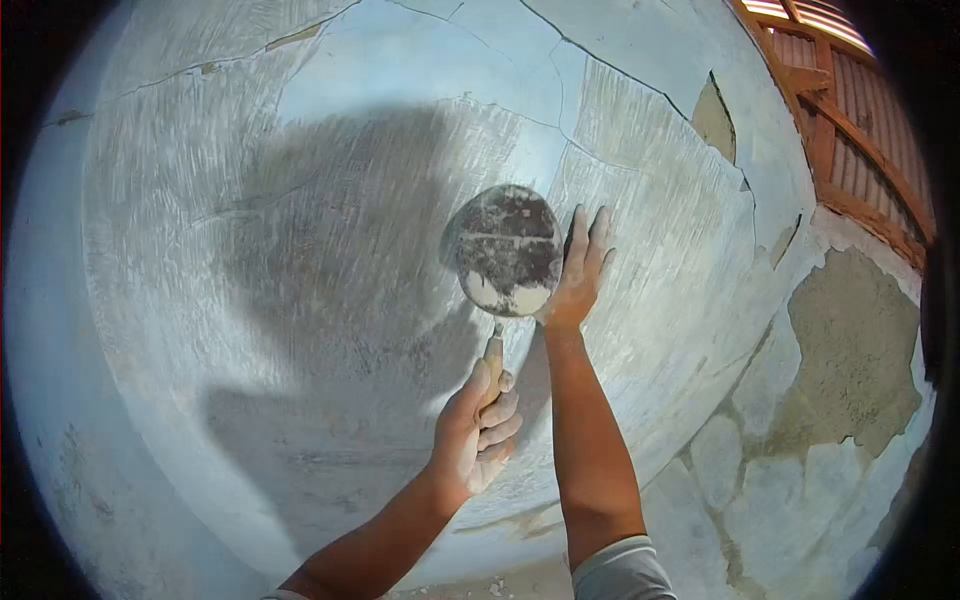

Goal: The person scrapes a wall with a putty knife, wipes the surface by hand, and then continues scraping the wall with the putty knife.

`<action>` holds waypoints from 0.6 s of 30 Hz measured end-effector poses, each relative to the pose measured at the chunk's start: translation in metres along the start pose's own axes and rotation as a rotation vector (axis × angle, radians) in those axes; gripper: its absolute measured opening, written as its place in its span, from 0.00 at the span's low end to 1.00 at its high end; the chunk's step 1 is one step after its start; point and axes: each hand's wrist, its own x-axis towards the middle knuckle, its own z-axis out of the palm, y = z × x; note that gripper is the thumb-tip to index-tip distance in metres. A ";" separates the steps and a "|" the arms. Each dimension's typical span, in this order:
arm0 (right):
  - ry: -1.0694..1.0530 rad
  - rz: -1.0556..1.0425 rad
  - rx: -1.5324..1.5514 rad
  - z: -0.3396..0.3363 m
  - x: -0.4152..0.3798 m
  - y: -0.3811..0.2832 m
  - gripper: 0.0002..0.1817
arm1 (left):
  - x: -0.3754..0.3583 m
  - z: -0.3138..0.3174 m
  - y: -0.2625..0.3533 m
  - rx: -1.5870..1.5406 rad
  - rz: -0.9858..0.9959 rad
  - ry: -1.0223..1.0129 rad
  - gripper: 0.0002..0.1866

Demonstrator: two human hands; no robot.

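While the left hand (478,425) is gripping a wooden handle (493,358) low in the view, fingers curled fully closed around it, the tool's round metal blade (503,250) is sitting at 12 o'clock from that fist, face toward the camera and caked with dried grey and white plaster. It looks like a rounded trowel; a thin metal shank is joining blade to handle. The blade is hovering at or very near the wall (300,200); can't tell whether it's touching.

The right hand (580,268) is lying flat against the wall, fingers extended and close together, pointing to 12 o'clock, holding nothing. It's sitting just beside the blade at the blade's 3 o'clock, its thumb side hidden behind the blade rim. The right forearm is running down to 6 o'clock, ending in a grey sleeve (620,570) at the bottom edge.

The wall is showing pale blue-white plaster with fine scratch marks and long cracks. The shadow (340,230) of the person is falling across it at 9 o'clock from the trowel. At 4 o'clock from the hands, plaster is missing in patches, exposing rough grey-brown render (850,350). At 1 o'clock, reddish wooden framing (850,130) is running along the wall's top edge.
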 end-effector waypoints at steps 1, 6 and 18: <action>-0.001 0.005 0.004 0.000 -0.001 0.001 0.32 | -0.008 -0.003 -0.005 0.011 -0.005 0.036 0.22; 0.009 0.000 0.015 0.003 -0.002 0.003 0.33 | -0.037 -0.026 -0.014 -0.115 -0.045 -0.007 0.21; -0.002 0.012 0.019 0.002 -0.003 0.002 0.33 | -0.033 -0.030 -0.016 -0.199 -0.021 -0.103 0.24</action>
